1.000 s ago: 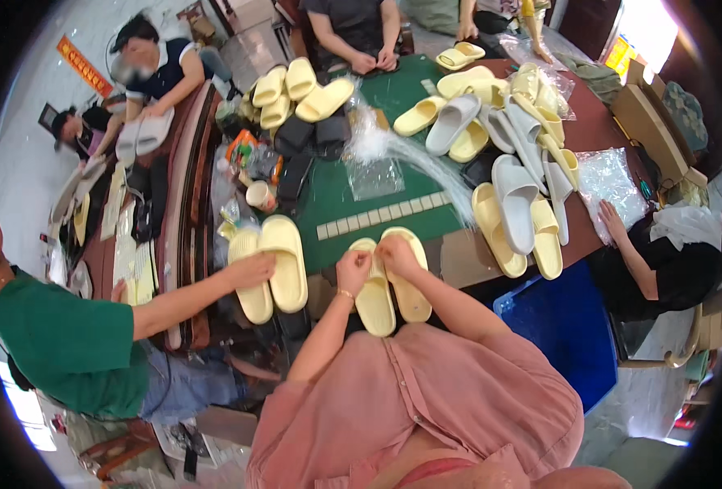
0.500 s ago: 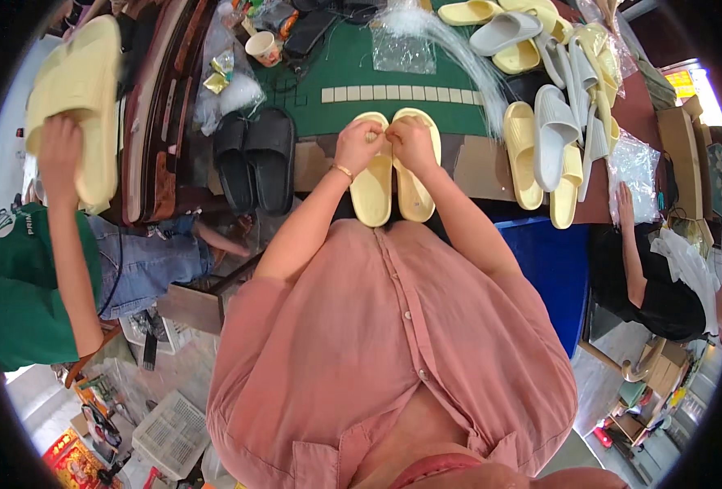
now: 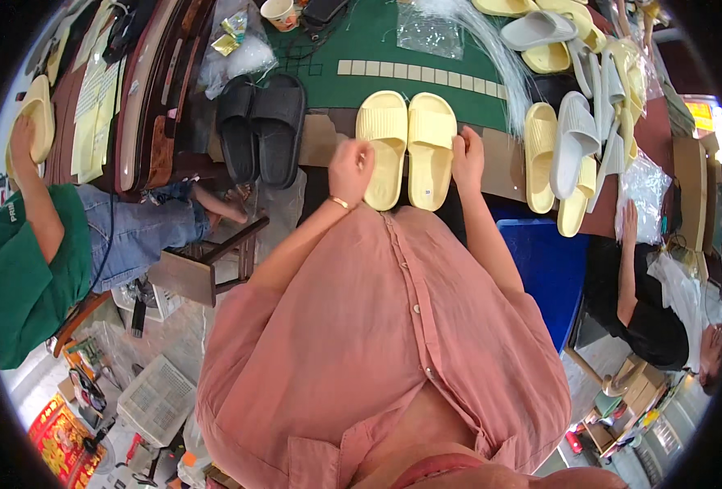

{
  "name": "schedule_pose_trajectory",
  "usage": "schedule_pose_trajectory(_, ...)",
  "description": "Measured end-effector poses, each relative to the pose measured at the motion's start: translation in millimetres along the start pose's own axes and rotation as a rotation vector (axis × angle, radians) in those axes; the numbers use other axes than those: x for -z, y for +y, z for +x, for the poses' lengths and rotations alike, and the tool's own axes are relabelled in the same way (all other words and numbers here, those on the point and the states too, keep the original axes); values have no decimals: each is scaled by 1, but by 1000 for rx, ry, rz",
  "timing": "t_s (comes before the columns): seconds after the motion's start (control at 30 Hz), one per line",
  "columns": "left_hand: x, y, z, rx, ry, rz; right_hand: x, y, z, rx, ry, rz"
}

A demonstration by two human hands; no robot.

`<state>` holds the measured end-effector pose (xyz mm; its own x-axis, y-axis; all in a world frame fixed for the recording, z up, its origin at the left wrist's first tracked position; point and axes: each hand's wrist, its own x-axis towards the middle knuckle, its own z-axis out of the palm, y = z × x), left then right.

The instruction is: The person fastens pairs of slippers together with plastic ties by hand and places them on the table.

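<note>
A: Where does the pair of yellow slippers [image 3: 406,147] sit?

B: Side by side at the near edge of the worktop [image 3: 491,167], heels towards the person, toes pointing at the green mat [image 3: 393,41]. The left hand [image 3: 351,167] rests against the outer edge of the left slipper near its heel, fingers curled onto it. The right hand [image 3: 467,159] does the same on the outer side of the right one. Both hands look loosely closed on the edges, pressing the pair together, not lifting it.

A: How would they handle?

B: I'd judge them as light, thick moulded foam: soft, springy, not fragile, with a matt surface that shouldn't slip. The sole's side wall or the wide strap looks like the best place to hold.

A: Any room to move?

B: Not much sideways. The black slippers [image 3: 261,126] lie just to the left, and a crowded row of yellow and grey slippers [image 3: 560,155] lies to the right. The mat behind has some open space, past a row of pale tiles [image 3: 414,69]. Towards the person the heels are right at the edge, so they could tip off.
</note>
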<state>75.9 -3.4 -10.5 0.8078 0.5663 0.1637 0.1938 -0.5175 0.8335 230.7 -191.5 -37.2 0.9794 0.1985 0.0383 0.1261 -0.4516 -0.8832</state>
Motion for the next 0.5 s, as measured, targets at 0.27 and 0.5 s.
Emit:
schedule_pose_trajectory(0.27,-43,19,19,153,-285,271,-13,5,-26,-37,-99,73)
schedule_pose_trajectory(0.5,8,23,47,138,-205,355,-8,13,-25,-142,-51,308)
